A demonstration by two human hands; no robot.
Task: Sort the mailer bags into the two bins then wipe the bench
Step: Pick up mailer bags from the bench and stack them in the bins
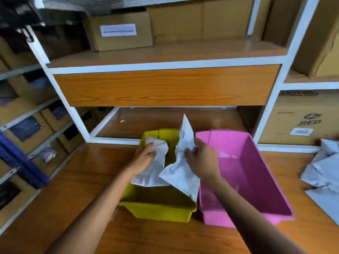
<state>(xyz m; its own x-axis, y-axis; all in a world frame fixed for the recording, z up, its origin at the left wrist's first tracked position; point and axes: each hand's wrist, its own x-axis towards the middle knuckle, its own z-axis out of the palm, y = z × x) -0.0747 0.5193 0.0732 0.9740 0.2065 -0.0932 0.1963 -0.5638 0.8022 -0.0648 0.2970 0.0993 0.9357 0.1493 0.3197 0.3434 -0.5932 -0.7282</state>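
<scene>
A crumpled white mailer bag (156, 162) and a second mailer bag (181, 167) hang over the yellow bin (161, 211). The pink bin (256, 173) stands just beside it, and more bags (322, 167) are heaped on the tabletop (91, 171) to the right.

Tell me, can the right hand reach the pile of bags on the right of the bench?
Probably yes: the right hand only has the pink bin between it and the pile, but its grip holds a mailer bag.

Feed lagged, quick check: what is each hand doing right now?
Left hand: holds a white mailer bag over the yellow bin.
Right hand: grips a second mailer bag.
</scene>
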